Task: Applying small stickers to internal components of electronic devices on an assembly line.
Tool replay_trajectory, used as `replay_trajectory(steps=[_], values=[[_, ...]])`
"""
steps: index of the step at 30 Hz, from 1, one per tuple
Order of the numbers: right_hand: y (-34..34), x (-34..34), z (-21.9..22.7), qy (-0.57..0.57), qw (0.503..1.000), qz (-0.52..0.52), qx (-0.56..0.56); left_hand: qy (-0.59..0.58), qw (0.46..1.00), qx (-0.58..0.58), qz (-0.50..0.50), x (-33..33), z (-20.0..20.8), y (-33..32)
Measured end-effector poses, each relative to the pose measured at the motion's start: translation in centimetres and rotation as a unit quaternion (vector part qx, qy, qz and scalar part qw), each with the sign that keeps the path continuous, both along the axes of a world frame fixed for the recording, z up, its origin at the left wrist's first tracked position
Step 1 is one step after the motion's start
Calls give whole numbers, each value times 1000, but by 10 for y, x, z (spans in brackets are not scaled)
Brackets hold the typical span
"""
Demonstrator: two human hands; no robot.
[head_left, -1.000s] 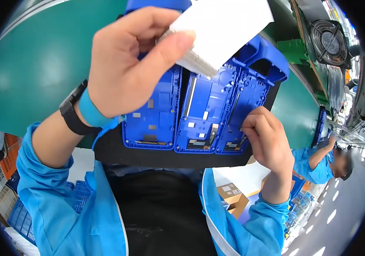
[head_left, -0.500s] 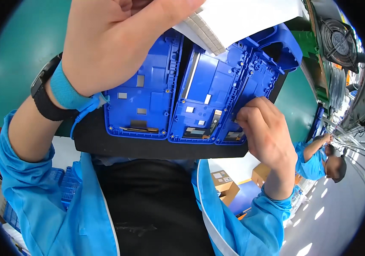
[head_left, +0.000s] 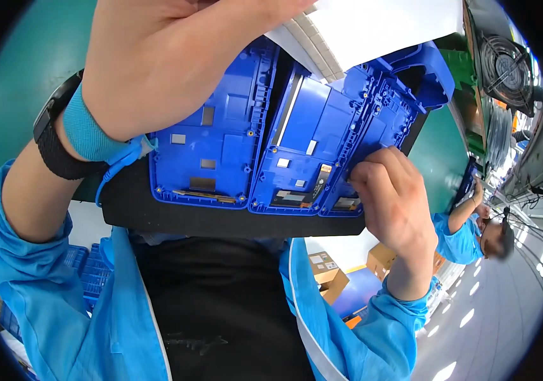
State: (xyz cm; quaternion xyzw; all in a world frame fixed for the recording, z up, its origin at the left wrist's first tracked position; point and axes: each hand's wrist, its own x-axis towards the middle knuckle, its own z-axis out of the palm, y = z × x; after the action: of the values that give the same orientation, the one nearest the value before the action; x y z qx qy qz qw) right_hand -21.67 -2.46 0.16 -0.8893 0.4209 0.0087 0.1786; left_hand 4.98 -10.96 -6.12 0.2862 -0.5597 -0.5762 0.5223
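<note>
Off to my right I note a dark caged fan (head_left: 506, 71) beyond the green bench top (head_left: 436, 159), a co-worker (head_left: 459, 238) in blue, grey floor (head_left: 481, 324) with bright patches, cardboard boxes (head_left: 327, 274) lower down; blue lattice crates (head_left: 95, 274) low on my left.

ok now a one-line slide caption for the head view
Left hand holding a white sheet, right hand curled over the rightmost of three open blue housings on a black mat.

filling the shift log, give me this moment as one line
left hand: holding white sheet | right hand: pinched over rightmost blue case, anything held unclear | under cases: black mat
</note>
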Motion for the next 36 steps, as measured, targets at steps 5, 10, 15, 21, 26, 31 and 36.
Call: replay_trajectory(steps=[5, 10, 15, 21, 26, 31, 36], values=[[4, -3, -3, 7, 998, 2, -59, -10, 1000, -2, 0, -2, 3, 4], [15, -11, -12, -45, 997, -30, -59, -17, 1000, -4, -3, -4, 3, 3], [19, -16, -5, -48, 997, -49, -45, -23, 1000, -4, -6, -4, 0, 0], [27, -19, -10, -29, 998, -47, -33, -29, 1000, -1, -8, -1, 0, 2], [28, -19, -11, -17, 998, -47, -44, -37, 999, -1, -11, -9, 2, 0], [25, -17, -10, -19, 998, -44, -38, -47, 999, 5, -14, -4, 0, 0], [27, -18, -11, -17, 998, -45, -42, -56, 998, 3, -18, -7, 2, 3]])
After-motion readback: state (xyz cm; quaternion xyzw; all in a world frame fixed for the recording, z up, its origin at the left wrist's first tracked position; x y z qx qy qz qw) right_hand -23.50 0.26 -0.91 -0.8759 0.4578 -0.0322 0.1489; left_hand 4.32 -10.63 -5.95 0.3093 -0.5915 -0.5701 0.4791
